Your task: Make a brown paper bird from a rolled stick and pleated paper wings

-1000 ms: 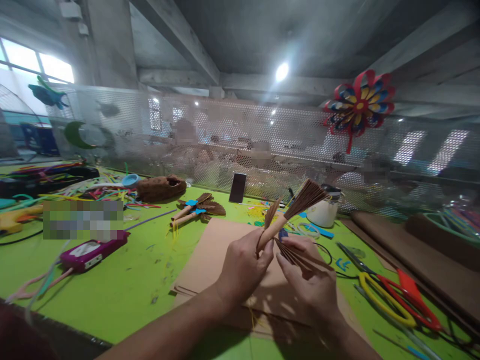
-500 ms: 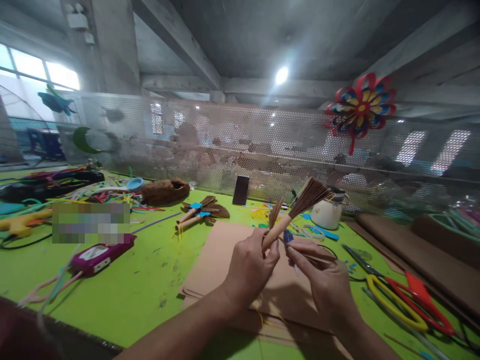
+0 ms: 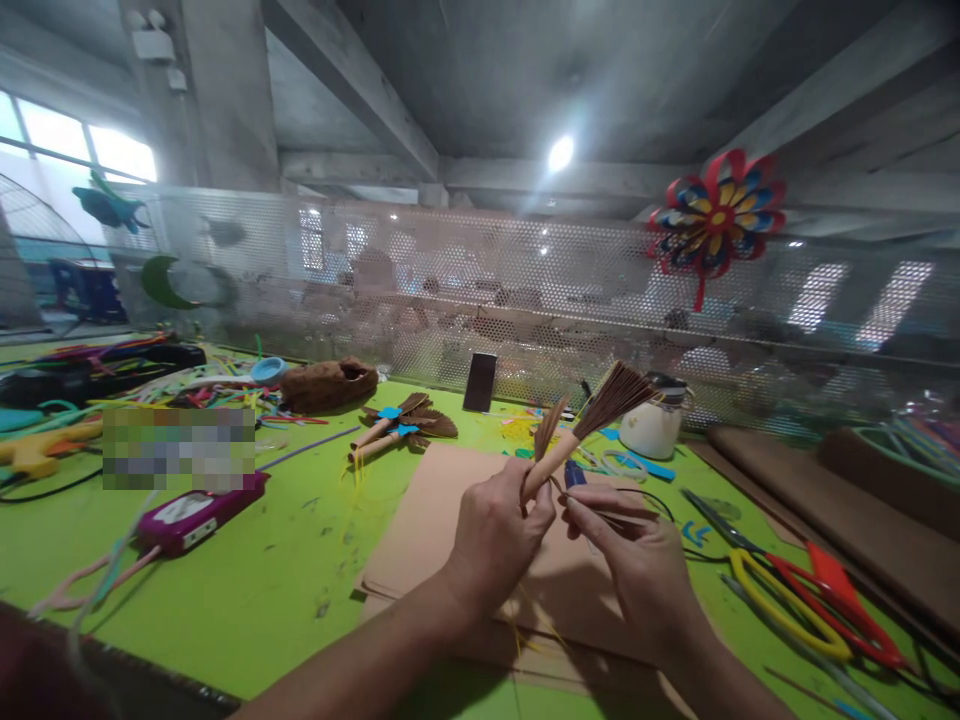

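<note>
In my left hand (image 3: 499, 535) is a tan paper roll (image 3: 550, 467), tilted up to the right, with a fanned brown pleated paper tail (image 3: 616, 403) at its far end. A smaller pleated piece (image 3: 549, 425) stands up beside the roll. My right hand (image 3: 637, 550) pinches a folded brown pleated strip (image 3: 628, 516) close against the roll's right side; its fingers hide part of the strip. Just past my right fingertips lies a dark blue object (image 3: 575, 474) that I cannot make out. Brown paper sheets (image 3: 420, 530) lie stacked beneath both hands.
Two finished-looking paper rolls with pleated wings and blue bands (image 3: 390, 428) lie behind left. Yellow- and red-handled scissors (image 3: 787, 600) rest at right. A purple power strip (image 3: 202, 515) lies left. A phone (image 3: 480, 382) leans against the perforated screen (image 3: 450, 290), near a white jar (image 3: 651, 425).
The pleated strip in my right hand was fanned out toward the camera a second ago and is now pinched narrow. My left hand keeps its grip on the roll. The view has shifted slightly.
</note>
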{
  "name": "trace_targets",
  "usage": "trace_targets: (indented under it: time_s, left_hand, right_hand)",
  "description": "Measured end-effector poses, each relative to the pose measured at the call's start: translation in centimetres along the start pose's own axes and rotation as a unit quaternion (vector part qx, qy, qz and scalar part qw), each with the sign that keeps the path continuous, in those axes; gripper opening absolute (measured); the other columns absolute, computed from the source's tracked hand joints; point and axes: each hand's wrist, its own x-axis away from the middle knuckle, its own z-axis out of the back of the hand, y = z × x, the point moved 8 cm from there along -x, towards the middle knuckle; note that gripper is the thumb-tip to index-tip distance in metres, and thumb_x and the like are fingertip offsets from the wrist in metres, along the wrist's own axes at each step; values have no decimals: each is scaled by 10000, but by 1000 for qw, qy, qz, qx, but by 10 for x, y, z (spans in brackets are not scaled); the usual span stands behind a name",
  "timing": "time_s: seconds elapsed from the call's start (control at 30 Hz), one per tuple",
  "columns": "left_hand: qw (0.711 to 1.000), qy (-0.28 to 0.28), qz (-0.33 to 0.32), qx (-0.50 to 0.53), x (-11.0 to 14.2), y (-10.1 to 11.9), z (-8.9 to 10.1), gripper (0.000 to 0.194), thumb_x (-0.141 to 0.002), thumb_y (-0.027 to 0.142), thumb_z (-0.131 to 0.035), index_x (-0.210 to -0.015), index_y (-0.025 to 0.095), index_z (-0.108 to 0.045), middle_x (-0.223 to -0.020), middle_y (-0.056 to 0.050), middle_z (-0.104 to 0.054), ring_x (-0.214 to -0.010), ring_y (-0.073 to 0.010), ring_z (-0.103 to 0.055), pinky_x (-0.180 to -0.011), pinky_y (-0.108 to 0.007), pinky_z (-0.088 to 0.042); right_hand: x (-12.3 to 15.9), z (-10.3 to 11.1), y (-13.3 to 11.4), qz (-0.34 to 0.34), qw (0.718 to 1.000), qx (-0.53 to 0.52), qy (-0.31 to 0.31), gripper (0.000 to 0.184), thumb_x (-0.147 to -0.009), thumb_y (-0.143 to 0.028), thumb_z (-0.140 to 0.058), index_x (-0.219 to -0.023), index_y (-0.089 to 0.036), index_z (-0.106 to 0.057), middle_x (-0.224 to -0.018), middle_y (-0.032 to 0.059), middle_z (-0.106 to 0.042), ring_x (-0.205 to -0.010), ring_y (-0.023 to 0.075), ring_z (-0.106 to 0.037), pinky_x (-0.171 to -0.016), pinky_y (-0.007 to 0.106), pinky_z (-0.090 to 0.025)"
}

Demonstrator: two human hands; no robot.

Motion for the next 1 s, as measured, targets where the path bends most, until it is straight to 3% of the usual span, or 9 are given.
trace_targets:
  time_s: [0.23, 0.43, 0.63, 0.83, 1.0]
  left_hand:
    - [999, -9, 31, 35, 0, -2, -2, 173, -834, 281, -450, -937, 170, -533, -717, -15, -592, -617, -136, -538, -604, -256, -403]
    - [980, -46, 70, 183, 0, 0, -7, 347, -816, 314, -499, -1124, 159, -465, -806, -30, -617, -650, -128, -547, -614, -246, -413]
    - [908, -84, 168, 375, 0, -5, -20, 313, -871, 368, -379, -933, 121, -560, -742, -51, -607, -612, -118, -516, -555, -234, -412]
    - [866, -67, 204, 452, 0, -3, -24, 334, -783, 378, -565, -980, 108, -575, -778, -53, -635, -682, -128, -561, -656, -254, -447]
    - [815, -119, 208, 528, 4, -1, -39, 408, -701, 351, -677, -1020, 120, -571, -842, -63, -660, -822, -175, -606, -808, -316, -444]
  right_hand:
    - [-1, 1, 0, 2, 1000, -11, -8, 91, -714, -250, -709, -781, -190, -703, -763, 27, -654, -630, 134, -588, -594, 265, -490]
    - [-8, 12, 6, -11, 998, -67, -6, 163, -729, -259, -701, -860, -165, -675, -724, 51, -665, -640, 163, -597, -602, 305, -469]
    - [-12, 12, 6, -23, 995, -94, -31, 177, -746, -249, -686, -894, -153, -666, -741, 60, -669, -644, 160, -584, -593, 304, -457]
    - [-15, 14, 5, -59, 986, -154, -6, 256, -686, -251, -732, -909, -158, -649, -762, 54, -683, -654, 166, -599, -607, 303, -473]
    - [-18, 18, 3, -77, 981, -180, 0, 259, -657, -260, -745, -873, -156, -649, -741, 43, -676, -626, 158, -592, -597, 300, -475]
